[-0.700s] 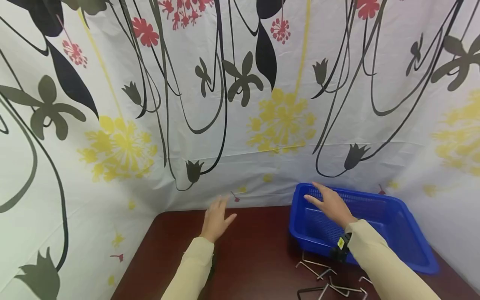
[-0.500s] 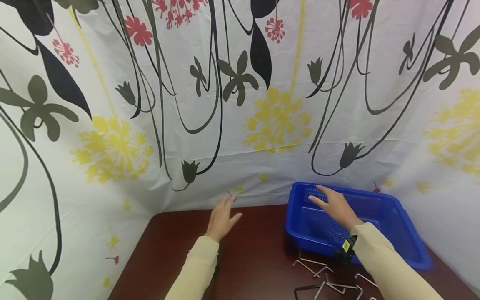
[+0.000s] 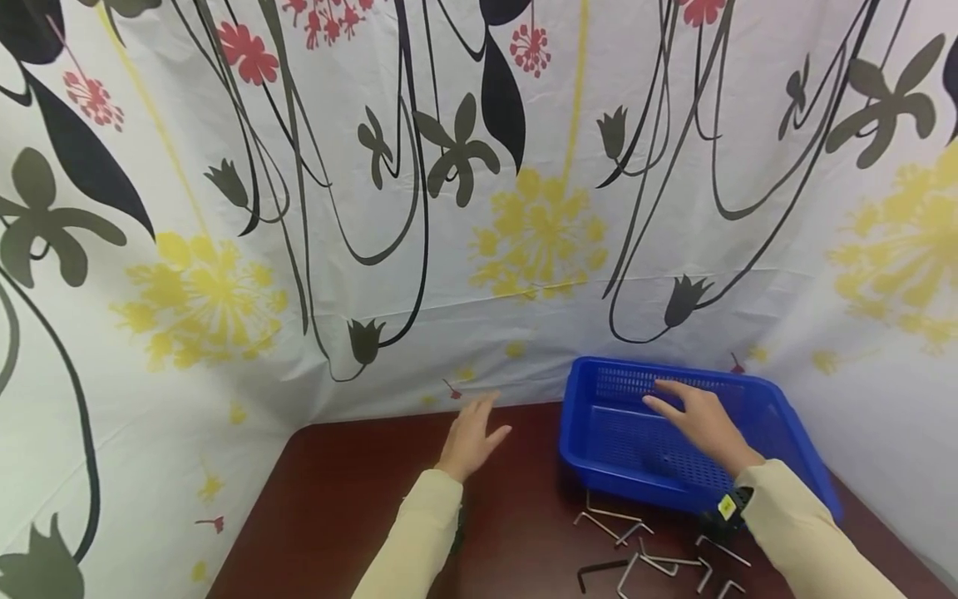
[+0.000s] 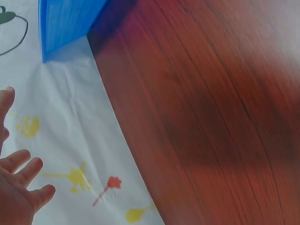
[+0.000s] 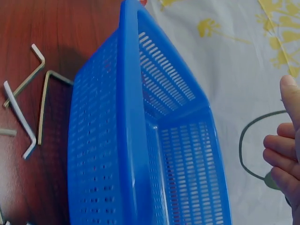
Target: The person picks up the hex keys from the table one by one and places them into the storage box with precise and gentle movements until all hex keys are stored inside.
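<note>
- Flowery white cloth (image 3: 441,291) is hanging behind the blue basket (image 3: 636,485), with yellow blooms, red flowers and dark stems running all over it.
- Dark reddish-brown table (image 3: 352,499) is sitting under the basket and stretching out to its left, wood grain showing up in the left wrist view.
- Basket itself is sitting upright, its slotted walls and floor showing. It's basically my landmark for everything else.
- Bunch of bent metal keys (image 3: 677,560), the L-shaped kind, are lying scattered on the table just on the near side of the basket. Most are looking silvery; a black key (image 3: 603,566) is lying at the left of the bunch. In the right wrist view one is poking its end toward the basket wall, can't tell if it's touching.
- Right hand (image 3: 703,422) is hanging in the air over the basket, relaxed and holding nothing, thumb standing away from the rest.
- Left hand (image 3: 470,437) is floating well off to the left of the basket, also loose and gripping nothing, thumb sticking out toward the basket.
- Both arms are wearing cream sleeves (image 3: 812,520), and a dark gadget (image 3: 728,506) with a yellow label is sitting on the right wrist, by the basket's near rim.
</note>
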Available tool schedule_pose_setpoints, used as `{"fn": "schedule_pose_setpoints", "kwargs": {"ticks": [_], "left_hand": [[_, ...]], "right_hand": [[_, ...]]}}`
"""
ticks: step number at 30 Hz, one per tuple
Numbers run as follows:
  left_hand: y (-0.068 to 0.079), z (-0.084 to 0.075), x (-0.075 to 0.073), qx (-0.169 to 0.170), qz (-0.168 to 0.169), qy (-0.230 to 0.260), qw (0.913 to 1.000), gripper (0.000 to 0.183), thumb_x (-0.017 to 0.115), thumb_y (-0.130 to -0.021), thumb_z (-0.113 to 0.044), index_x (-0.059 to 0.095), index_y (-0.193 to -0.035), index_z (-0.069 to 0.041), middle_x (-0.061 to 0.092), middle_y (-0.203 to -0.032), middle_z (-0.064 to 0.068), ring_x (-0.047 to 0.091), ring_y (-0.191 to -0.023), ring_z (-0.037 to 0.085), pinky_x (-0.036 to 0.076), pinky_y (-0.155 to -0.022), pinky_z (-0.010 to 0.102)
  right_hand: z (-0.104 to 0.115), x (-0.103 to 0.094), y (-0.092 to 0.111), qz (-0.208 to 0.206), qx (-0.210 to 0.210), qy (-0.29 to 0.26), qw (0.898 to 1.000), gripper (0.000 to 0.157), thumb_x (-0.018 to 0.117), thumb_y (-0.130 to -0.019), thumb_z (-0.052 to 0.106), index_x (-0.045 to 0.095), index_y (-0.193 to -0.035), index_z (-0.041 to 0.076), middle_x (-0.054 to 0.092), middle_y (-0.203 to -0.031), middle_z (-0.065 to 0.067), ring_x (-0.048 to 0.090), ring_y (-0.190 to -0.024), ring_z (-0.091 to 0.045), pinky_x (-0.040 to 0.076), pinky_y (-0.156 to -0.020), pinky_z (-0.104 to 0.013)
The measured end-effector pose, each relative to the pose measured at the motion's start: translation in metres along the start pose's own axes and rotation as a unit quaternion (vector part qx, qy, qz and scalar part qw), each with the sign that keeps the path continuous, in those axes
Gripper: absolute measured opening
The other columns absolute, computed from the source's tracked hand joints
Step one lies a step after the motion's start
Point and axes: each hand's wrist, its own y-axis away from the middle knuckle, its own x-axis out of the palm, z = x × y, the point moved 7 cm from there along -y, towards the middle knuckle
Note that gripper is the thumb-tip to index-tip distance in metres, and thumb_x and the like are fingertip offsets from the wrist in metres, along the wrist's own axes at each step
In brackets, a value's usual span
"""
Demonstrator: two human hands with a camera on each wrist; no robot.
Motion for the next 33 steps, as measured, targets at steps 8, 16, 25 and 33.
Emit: {"fn": "schedule_pose_setpoints", "kwargs": {"ticks": [8,16,25,33], "left_hand": [[-0.008,-0.021,0.023,0.017,0.029,0.025,0.9991,0.054,0.061,-0.09,-0.028,0.044,-0.137,-0.007,0.046,-0.135,0.017,0.043,-0.123,0.033,0.037,-0.099,0.047],[-0.015,-0.046,0.049,0.044,0.048,0.038,0.9971,0.05,0.06,-0.09,-0.03,0.049,-0.135,-0.012,0.047,-0.134,0.015,0.044,-0.124,0.03,0.038,-0.099,0.043],[-0.016,-0.068,0.063,0.057,0.071,0.049,0.9947,0.039,0.06,-0.091,-0.029,0.059,-0.126,-0.014,0.049,-0.133,0.015,0.044,-0.125,0.027,0.039,-0.1,0.04],[-0.011,-0.071,0.077,0.048,0.085,0.048,0.9941,0.034,0.061,-0.09,-0.029,0.064,-0.12,-0.013,0.053,-0.13,0.014,0.045,-0.124,0.026,0.039,-0.099,0.039]], "right_hand": [[-0.014,-0.005,0.02,-0.001,0.012,0.024,1.0,0.064,0.049,-0.093,0.046,0.049,-0.128,-0.008,0.049,-0.126,-0.031,0.043,-0.116,-0.049,0.036,-0.089,-0.063],[-0.023,-0.01,0.044,-0.01,0.013,0.037,0.999,0.06,0.052,-0.092,0.044,0.053,-0.125,-0.006,0.055,-0.12,-0.029,0.05,-0.108,-0.047,0.041,-0.082,-0.061],[-0.033,-0.017,0.07,-0.018,0.028,0.049,0.998,0.052,0.056,-0.092,0.038,0.058,-0.12,-0.006,0.058,-0.114,-0.029,0.052,-0.104,-0.049,0.043,-0.079,-0.06],[-0.031,-0.021,0.101,-0.059,0.027,0.044,0.997,0.046,0.061,-0.089,0.031,0.059,-0.118,-0.005,0.061,-0.11,-0.026,0.053,-0.103,-0.048,0.043,-0.077,-0.06]]}}
